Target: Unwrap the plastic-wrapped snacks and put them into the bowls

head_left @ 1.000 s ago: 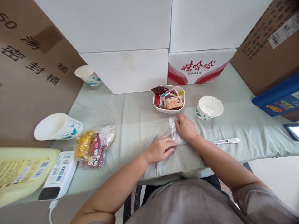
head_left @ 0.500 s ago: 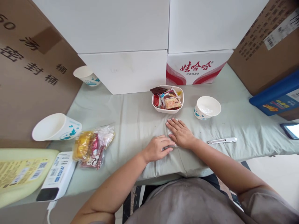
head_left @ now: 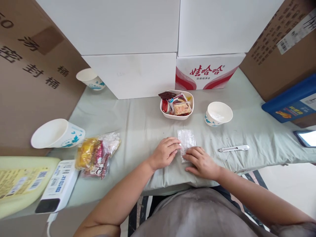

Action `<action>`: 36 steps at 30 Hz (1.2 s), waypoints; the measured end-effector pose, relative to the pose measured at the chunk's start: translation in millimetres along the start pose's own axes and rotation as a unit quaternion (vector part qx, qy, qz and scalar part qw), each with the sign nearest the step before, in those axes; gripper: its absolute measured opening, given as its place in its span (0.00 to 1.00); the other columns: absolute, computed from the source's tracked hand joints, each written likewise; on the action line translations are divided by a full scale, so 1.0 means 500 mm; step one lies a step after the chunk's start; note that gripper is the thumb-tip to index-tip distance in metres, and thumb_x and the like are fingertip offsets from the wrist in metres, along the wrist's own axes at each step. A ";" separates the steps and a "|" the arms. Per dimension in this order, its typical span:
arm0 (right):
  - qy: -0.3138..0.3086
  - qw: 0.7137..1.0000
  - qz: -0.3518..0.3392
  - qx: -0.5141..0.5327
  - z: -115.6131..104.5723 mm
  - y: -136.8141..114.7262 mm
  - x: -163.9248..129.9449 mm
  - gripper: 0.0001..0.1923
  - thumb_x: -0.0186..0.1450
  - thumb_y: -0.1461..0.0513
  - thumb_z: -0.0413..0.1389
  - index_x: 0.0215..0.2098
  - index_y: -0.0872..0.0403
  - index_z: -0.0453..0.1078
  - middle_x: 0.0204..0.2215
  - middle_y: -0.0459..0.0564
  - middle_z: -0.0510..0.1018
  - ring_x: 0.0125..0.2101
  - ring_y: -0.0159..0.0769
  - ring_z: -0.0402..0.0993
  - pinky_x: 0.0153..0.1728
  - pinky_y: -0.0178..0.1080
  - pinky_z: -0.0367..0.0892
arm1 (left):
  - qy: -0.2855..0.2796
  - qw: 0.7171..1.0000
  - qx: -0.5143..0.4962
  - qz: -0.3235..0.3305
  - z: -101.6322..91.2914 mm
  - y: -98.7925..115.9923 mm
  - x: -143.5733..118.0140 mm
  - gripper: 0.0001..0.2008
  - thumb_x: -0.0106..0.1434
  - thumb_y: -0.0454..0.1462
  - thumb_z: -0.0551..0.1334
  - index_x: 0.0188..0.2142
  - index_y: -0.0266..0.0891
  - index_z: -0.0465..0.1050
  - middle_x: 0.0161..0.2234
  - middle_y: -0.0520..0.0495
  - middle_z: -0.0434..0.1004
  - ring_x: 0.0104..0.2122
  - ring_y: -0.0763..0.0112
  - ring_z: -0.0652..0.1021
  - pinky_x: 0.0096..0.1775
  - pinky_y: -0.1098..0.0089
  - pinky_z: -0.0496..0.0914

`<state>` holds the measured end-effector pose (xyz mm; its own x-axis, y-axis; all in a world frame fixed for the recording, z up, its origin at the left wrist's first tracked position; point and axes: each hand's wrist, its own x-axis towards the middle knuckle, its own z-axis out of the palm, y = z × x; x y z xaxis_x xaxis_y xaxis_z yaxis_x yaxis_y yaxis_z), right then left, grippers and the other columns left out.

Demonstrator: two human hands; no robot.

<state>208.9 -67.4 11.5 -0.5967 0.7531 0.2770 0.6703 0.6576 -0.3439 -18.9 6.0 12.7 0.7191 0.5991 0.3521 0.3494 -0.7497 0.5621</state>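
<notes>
A small clear plastic bag (head_left: 186,136) lies flat on the pale green cloth in front of me. My left hand (head_left: 166,153) rests at the bag's left edge, fingertips touching it, fingers slightly bent and thumb a little apart. Over the bag's lower right part lies my right hand (head_left: 202,163), fingers spread and thumb out to the side. Just beyond the bag sits a white bowl (head_left: 175,116) full of wrapped snacks (head_left: 182,108). To the right are a paper cup (head_left: 218,113) with clear plastic inside and a white utility knife (head_left: 234,148).
On the left are a bundle of packaged snacks (head_left: 97,156), a tipped paper cup (head_left: 58,134), a white power bank (head_left: 58,187) with a cable and a yellow bottle (head_left: 22,184). White cartons (head_left: 145,75) stand behind. A blue box (head_left: 292,98) and a phone (head_left: 307,138) are at right.
My right hand has slid toward me and down the bag, uncovering its upper part. My left hand has shifted slightly up and left, staying by the bag's edge.
</notes>
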 end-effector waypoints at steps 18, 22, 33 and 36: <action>0.009 0.993 -0.007 -0.114 -0.014 0.057 0.092 0.15 0.73 0.61 0.45 0.50 0.54 0.71 0.33 0.51 0.77 0.30 0.35 0.71 0.33 0.38 0.61 | -0.053 0.998 -0.018 0.011 0.015 -0.015 -0.006 0.19 0.54 0.25 0.53 0.41 0.40 0.74 0.45 0.44 0.79 0.53 0.62 0.75 0.53 0.57 0.67; -0.073 0.982 0.105 -0.138 0.001 0.090 0.143 0.14 0.72 0.58 0.47 0.47 0.54 0.72 0.34 0.51 0.78 0.29 0.35 0.72 0.29 0.37 0.57 | -0.023 0.998 -0.050 -0.010 0.017 -0.016 -0.006 0.17 0.55 0.24 0.52 0.40 0.40 0.71 0.42 0.44 0.79 0.49 0.63 0.77 0.51 0.58 0.69; -0.021 0.988 0.110 -0.105 0.033 0.110 0.132 0.14 0.71 0.58 0.47 0.41 0.55 0.72 0.33 0.51 0.77 0.28 0.34 0.69 0.31 0.37 0.56 | -0.034 0.999 -0.004 -0.011 0.012 -0.010 0.002 0.12 0.65 0.32 0.57 0.46 0.39 0.75 0.42 0.43 0.76 0.47 0.61 0.72 0.51 0.57 0.69; 0.057 0.978 0.169 -0.110 0.012 0.128 0.132 0.12 0.71 0.59 0.48 0.40 0.55 0.72 0.34 0.52 0.77 0.32 0.37 0.70 0.34 0.38 0.60 | -0.037 0.999 0.006 -0.009 0.014 -0.012 0.000 0.09 0.65 0.33 0.58 0.41 0.39 0.77 0.41 0.44 0.75 0.46 0.62 0.72 0.50 0.58 0.69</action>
<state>210.1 24.3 2.2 -0.2800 0.9170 0.2841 0.9069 0.3497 -0.2351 -16.8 8.8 4.0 0.7542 0.5911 0.2858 0.3702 -0.7423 0.5585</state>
